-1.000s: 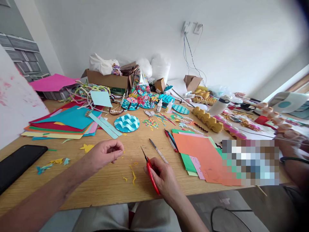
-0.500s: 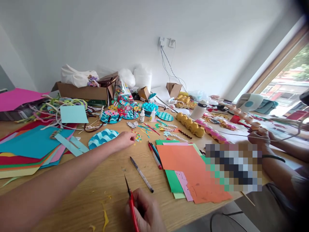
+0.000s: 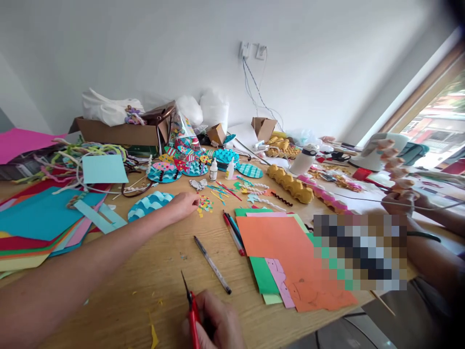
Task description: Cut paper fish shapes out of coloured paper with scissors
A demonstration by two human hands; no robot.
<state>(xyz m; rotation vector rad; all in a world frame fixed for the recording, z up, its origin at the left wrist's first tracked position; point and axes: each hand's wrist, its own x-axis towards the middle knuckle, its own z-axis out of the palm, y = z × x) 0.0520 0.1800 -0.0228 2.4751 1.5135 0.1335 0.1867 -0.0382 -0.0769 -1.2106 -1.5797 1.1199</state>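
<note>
My left hand [image 3: 186, 206] reaches across the table, its fingers pinched together just left of a small pile of coloured paper bits [image 3: 205, 204]. Whatever the fingertips hold, if anything, is too small to make out. Low in the view, my right hand [image 3: 220, 322] grips red-handled scissors [image 3: 193, 315], their dark tips pointing away from me. A pen [image 3: 212, 264] lies on the wood beyond that hand. Behind my left wrist sits a blue disc with wavy paper strips [image 3: 150, 203]. Thin paper strips [image 3: 221, 191] and two small white bottles [image 3: 213, 170] stand past the pile.
Orange paper [image 3: 286, 257] tops a stack of sheets on the right. Coloured paper [image 3: 47, 213] is piled at the left. A co-worker's hands [image 3: 399, 201] hold a bumpy carton strip [image 3: 394, 165] at the far right. A yellow carton strip [image 3: 290, 184] lies behind.
My left hand has shifted slightly left, showing more of the paper bits. My right hand with the scissors is a little lower. The co-worker's carton strip is held more upright.
</note>
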